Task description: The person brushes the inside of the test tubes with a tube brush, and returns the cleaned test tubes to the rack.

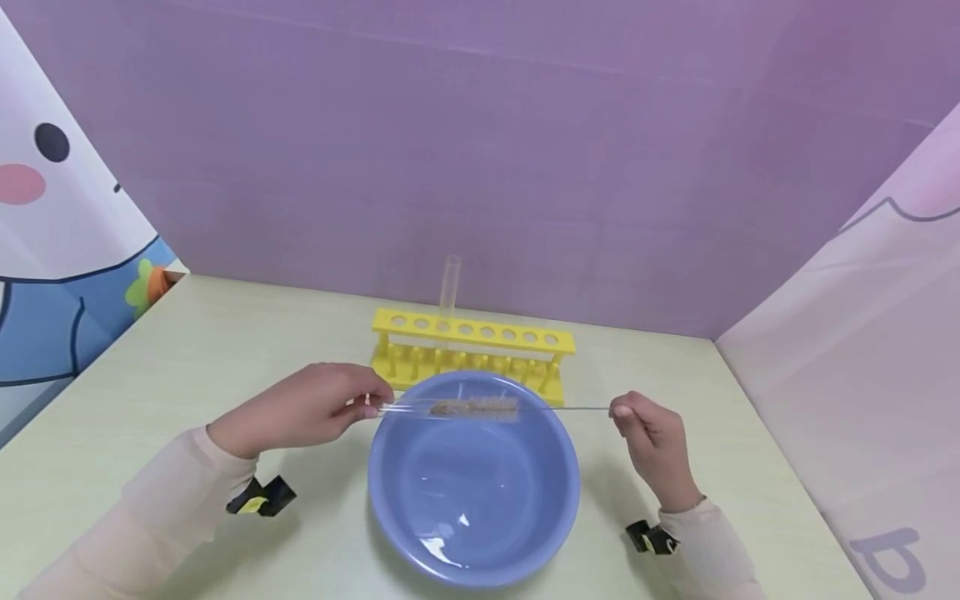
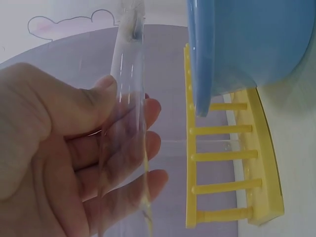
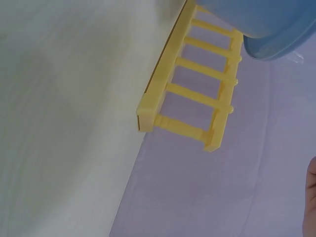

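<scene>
My left hand (image 1: 318,406) pinches a clear test tube (image 2: 129,69) between thumb and fingers, and the tube lies level above the blue basin (image 1: 480,577). Inside the tube are the pale brown bristles of a test tube brush (image 1: 480,407). The brush's thin wire handle runs out to the right, where my right hand (image 1: 652,437) grips its end with curled fingers. Water glints in the basin below. Only an edge of the right hand (image 3: 310,200) shows in the right wrist view.
Behind the basin stands a yellow test tube rack (image 1: 480,331) with a row of holes and pegs. Another clear test tube (image 1: 449,283) stands upright in it. A purple backdrop (image 1: 487,167) rises at the table's far edge, with printed cloths on both sides.
</scene>
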`<state>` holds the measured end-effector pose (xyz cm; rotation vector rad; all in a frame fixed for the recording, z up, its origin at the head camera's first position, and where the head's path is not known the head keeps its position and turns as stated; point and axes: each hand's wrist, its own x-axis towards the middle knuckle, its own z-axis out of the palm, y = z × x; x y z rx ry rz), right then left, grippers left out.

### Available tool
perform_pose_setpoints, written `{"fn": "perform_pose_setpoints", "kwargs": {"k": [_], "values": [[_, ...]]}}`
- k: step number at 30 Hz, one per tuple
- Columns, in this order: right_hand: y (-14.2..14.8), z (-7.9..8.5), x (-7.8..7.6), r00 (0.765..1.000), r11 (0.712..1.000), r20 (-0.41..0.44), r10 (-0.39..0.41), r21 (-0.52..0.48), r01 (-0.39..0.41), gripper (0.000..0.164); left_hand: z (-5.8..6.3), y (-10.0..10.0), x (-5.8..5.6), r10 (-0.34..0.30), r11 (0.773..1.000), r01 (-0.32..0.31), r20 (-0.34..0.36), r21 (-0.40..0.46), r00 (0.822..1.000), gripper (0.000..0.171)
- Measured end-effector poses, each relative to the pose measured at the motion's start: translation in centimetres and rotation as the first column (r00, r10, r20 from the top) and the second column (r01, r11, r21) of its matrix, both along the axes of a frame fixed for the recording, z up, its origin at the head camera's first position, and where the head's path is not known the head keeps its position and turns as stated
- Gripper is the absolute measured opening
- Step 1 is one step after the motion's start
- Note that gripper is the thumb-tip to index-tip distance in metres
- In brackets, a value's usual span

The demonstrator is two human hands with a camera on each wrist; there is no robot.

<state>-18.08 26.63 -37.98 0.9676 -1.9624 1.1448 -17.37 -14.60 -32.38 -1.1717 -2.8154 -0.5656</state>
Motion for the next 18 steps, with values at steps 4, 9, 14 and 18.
{"fn": "perform_pose_setpoints", "kwargs": {"k": [4, 9, 14, 18], "values": [[-0.2, 0.4, 0.5, 0.998, 0.999, 0.068, -0.019, 0.034, 0.017, 0.019, 0.0, 0.2, 0.2, 0.009, 1.000, -0.008, -0.033, 0.005, 0.999, 0.017], [-0.3, 0.7, 0.8, 0.992, 0.996, 0.121, -0.040, 0.089, 0.029, 0.017, 0.0, 0.3, 0.3, 0.020, 1.000, -0.019, -0.079, 0.008, 0.997, 0.017], [-0.6, 1.1, 0.7, 0.985, 0.994, 0.171, -0.037, 0.107, 0.019, 0.018, -0.1, 0.5, 0.4, 0.038, 0.999, -0.036, -0.120, 0.012, 0.992, 0.020], [-0.9, 1.2, 0.6, 0.976, 0.996, 0.215, -0.031, 0.087, 0.012, 0.023, -0.2, 0.9, 0.6, 0.065, 0.998, -0.064, -0.174, 0.008, 0.983, 0.021]]}}
